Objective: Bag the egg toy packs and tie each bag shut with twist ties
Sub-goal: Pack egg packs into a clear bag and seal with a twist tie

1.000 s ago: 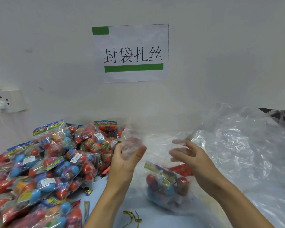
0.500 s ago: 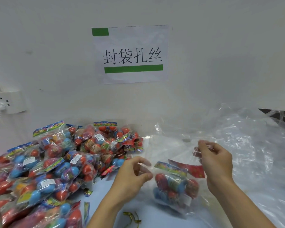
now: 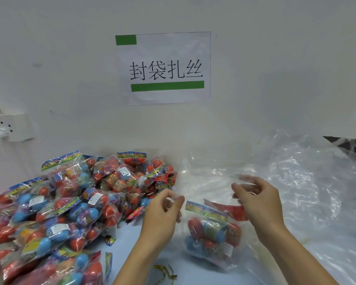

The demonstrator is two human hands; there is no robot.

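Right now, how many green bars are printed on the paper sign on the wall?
2. One short green bar sits at the top left corner of the paper sign. One long green bar runs under the black characters. No part of the sign is hidden.

Glossy clear plastic bag (image 3: 224, 182) beside the pile of shiny plastic egg packs (image 3: 70, 202); matt paper sign (image 3: 164, 66) above the pile

A heap of clear-wrapped red and blue egg toy packs (image 3: 70, 206) covered the surface's (image 3: 132, 249) left side, reaching its back edge. One egg toy pack (image 3: 211, 231) lay mid-surface inside a clear plastic bag (image 3: 214, 182). Crumpled clear plastic sheeting (image 3: 317, 192) filled the right side. Gold twist ties (image 3: 165, 272) lay at the front edge.
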